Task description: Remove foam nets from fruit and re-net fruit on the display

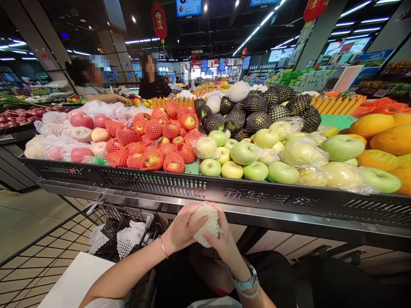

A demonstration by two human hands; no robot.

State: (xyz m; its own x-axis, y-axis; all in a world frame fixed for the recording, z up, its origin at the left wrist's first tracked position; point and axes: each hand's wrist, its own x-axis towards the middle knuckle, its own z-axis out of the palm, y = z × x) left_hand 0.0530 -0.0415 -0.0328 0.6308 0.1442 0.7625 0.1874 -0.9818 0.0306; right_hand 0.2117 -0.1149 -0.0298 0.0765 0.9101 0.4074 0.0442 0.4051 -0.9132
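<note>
Just in front of the stand's front edge, my left hand (181, 226) and my right hand (224, 237) are wrapped round a pale round fruit in a white foam net (208, 220). Fingers and both thumbs press on its sides; the net hides which fruit it is. Beyond it on the stand lie green apples (244, 152), some in clear plastic, and red apples in red foam nets (154, 128). Behind the green ones are piled dark fruits in black nets (257, 122), with a larger white-netted fruit (237, 91) on top.
A black wire shopping cart (41, 237) stands at lower left, holding black and white foam nets (131, 237) and a white board (80, 280). The stand's black front rail (180, 184) runs across. Orange melons (391, 139) lie at right. Two people (152, 81) are behind the stand.
</note>
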